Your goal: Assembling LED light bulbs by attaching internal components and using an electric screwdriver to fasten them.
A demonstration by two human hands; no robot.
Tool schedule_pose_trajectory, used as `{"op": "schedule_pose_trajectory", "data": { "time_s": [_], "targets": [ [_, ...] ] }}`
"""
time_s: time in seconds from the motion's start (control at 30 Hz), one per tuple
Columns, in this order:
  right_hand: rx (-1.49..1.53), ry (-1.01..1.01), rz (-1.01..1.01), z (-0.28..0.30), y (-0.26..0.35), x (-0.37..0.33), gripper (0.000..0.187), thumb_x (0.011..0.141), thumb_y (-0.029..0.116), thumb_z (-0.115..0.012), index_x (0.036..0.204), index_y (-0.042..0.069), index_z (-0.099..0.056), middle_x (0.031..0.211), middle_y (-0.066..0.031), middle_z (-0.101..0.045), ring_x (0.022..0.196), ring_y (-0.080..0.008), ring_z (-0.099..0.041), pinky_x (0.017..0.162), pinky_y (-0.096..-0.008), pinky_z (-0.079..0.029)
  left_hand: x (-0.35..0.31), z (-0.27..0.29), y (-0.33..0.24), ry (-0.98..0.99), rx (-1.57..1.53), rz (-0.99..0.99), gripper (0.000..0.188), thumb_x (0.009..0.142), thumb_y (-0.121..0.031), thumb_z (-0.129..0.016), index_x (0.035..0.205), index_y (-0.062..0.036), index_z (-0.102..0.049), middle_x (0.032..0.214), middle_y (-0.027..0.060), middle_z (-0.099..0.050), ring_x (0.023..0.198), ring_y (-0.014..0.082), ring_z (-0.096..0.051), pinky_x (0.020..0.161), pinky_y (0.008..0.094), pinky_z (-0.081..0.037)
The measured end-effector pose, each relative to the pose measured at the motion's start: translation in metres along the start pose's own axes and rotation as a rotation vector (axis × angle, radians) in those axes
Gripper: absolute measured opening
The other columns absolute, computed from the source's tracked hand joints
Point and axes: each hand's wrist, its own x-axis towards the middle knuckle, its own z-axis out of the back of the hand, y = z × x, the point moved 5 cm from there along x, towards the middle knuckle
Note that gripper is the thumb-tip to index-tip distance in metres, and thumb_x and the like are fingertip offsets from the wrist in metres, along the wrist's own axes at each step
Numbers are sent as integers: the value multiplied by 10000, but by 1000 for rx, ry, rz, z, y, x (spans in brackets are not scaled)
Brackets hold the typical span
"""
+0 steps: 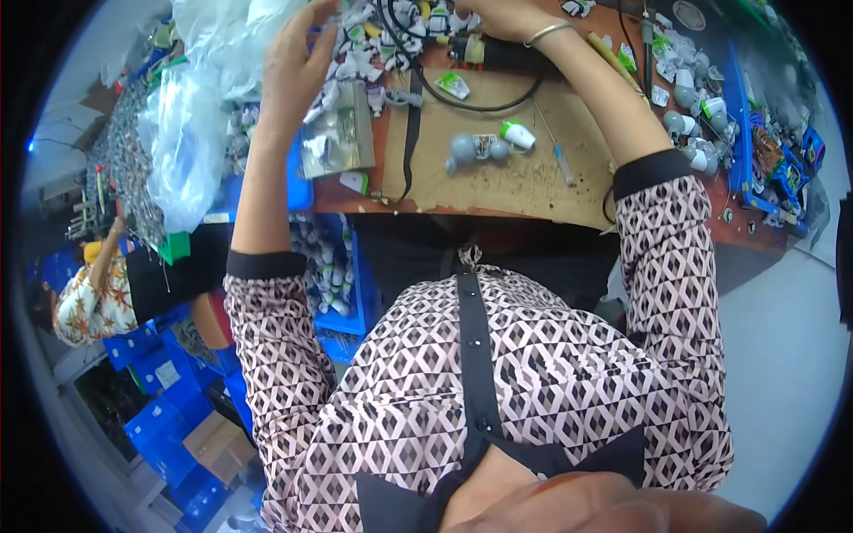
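Note:
At the top of the head view my left hand (298, 58) reaches over the left side of a pile of small white and black parts (360, 58). Its thumb stands apart from the fingers, which run to the picture's upper edge. My right hand (511, 18), with a bangle (546, 34) at the wrist, is at the pile's right side; its fingertips are largely cut off. Below it lies a black cylindrical tool (511, 55) beside a looped black cable (480, 108). A white and green bulb body (517, 135) and grey rounded pieces (475, 149) rest on the cardboard (435, 182).
Clear plastic bags (191, 133) cover the table's left side. A transparent box (336, 138) stands near the cardboard. Several bulbs (697, 133) lie at the right by a blue tray (742, 115). A thin screwdriver (562, 160) lies on the cardboard. Another person (93, 298) is at far left.

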Motion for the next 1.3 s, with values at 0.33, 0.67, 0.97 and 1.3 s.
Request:
{"op": "schedule_pose_trajectory", "data": {
  "time_s": [0.33,0.67,0.97,1.3],
  "targets": [
    [-77,-193,-126,36,-6,-55,448,830,194,-594,1271,123,-552,1065,-214,-607,1005,-393,-584,872,-460,-471,-125,-88,-61,287,-199,-44,397,812,-126,-656,1196,-78,-567,1109,130,-596,1037,312,-565,880,405,-463],
    [-73,-393,-178,13,47,-193,265,868,285,-646,1024,73,-615,902,-103,-589,849,-303,-596,755,-405,-488,-138,-119,-49,298,-203,44,345,777,-223,-700,1061,-36,-640,966,131,-589,935,320,-524,839,412,-444],
    [-108,-505,-14,15,95,-196,229,809,192,-676,1007,88,-625,955,-88,-566,896,-265,-560,729,-394,-465,-149,-118,-47,264,-201,122,342,801,-242,-691,1066,-31,-646,947,120,-598,934,295,-546,831,381,-436],
    [-4,-384,116,-9,107,-182,157,789,134,-674,923,79,-614,961,-64,-554,915,-263,-541,788,-384,-451,-147,-118,-50,235,-180,77,362,780,-217,-693,1104,-62,-640,955,116,-587,920,298,-533,825,391,-437]
  ]
}}
